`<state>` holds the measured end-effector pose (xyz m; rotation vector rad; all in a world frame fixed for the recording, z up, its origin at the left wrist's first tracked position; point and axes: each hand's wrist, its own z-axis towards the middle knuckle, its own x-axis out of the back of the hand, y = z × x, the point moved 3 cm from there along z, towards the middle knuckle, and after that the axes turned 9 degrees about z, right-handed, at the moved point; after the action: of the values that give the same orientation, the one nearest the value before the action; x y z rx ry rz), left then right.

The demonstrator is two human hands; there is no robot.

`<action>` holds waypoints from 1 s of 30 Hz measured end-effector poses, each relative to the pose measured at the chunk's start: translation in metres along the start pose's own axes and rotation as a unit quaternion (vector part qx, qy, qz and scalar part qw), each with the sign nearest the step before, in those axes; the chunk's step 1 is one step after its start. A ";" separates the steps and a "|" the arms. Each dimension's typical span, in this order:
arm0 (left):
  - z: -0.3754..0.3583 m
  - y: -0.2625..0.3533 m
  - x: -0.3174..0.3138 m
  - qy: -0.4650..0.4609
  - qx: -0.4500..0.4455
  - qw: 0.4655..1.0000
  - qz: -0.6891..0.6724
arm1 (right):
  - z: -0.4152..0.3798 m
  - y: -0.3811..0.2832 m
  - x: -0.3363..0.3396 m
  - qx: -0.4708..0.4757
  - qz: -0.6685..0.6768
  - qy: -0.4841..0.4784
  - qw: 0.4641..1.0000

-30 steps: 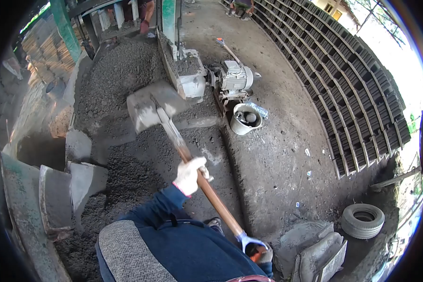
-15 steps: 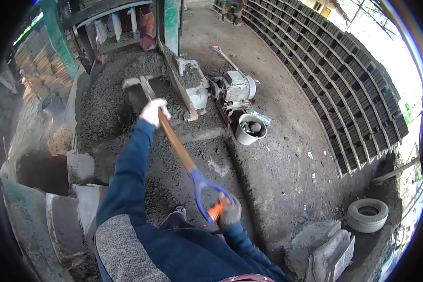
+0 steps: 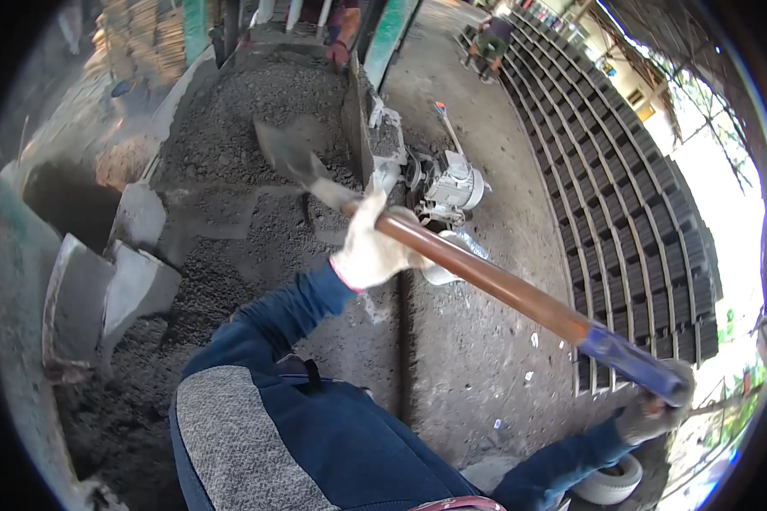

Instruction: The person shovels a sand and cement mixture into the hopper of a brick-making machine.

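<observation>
A shovel with a brown wooden shaft slants across the view, its metal blade over the heap of dark, crumbly mix. My left hand, in a white glove, is wrapped round the shaft near the blade. At the lower right my right hand, in a greyish glove, holds the blue handle end. Behind my left hand and the shaft, a white bucket is mostly hidden.
An electric motor stands right of the trough wall, near another long-handled tool. Racks of dark blocks line the right. A co-worker is at the back, another's arm at the top. A tire lies lower right.
The shovel has swung so that its handle end is raised far to the right, with my right hand on it. My left hand has moved right and nearer. The view has shifted.
</observation>
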<state>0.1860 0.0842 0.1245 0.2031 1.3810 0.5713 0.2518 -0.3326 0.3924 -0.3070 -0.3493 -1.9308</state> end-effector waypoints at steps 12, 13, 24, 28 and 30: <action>0.020 0.168 0.096 -0.026 -0.170 0.984 -0.041 | 0.231 -0.138 -0.235 0.095 0.186 -0.054 0.976; 0.034 0.192 0.130 0.110 -0.161 0.980 -0.050 | 0.220 -0.154 -0.259 0.085 0.188 -0.062 0.977; 0.089 0.228 0.282 0.404 -0.165 0.898 0.055 | -0.158 -0.143 -0.356 -0.362 0.185 -0.005 0.914; 0.026 0.084 0.166 0.213 -0.086 0.973 0.035 | -0.454 0.021 -0.346 -0.835 0.371 -0.055 0.403; -0.016 0.024 0.134 0.089 -0.034 0.993 0.073 | -0.512 0.057 -0.307 -0.869 0.361 -0.010 0.338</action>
<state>0.1744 0.1677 0.0167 0.2030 1.5255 0.7722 0.3925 -0.2874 -0.1884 -1.4913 1.7979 -0.5271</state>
